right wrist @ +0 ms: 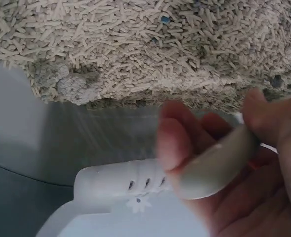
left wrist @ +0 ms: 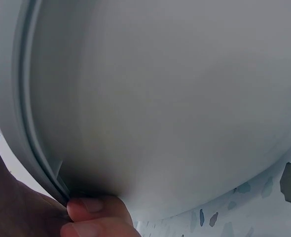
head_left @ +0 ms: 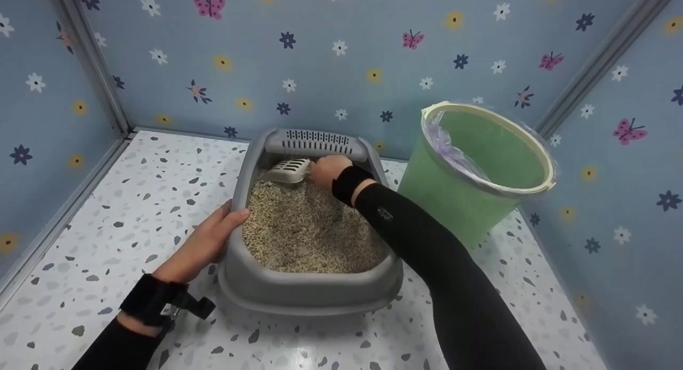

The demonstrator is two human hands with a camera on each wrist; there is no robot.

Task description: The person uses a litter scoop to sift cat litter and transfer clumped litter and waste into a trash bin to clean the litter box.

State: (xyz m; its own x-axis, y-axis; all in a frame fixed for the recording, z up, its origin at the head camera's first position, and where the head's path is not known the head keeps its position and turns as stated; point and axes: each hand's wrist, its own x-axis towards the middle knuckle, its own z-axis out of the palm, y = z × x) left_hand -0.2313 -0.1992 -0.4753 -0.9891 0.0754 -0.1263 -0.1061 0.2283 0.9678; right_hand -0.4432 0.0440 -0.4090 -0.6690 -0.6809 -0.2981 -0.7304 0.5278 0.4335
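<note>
A grey litter box stands on the floor, holding pale pellet litter. My left hand grips its left rim, thumb over the top. In the left wrist view, fingertips curl under that rim against the outer wall. Near the back of the box, my right hand holds a beige slotted litter scoop. The right wrist view shows the scoop handle between thumb and fingers; the scoop's head is out of that view. Greyish clumps lie at the litter's edge.
A green bin with a cream rim and a clear plastic liner stands right of the litter box. Flower-patterned wall panels close in the back and both sides. The speckled floor extends around the box.
</note>
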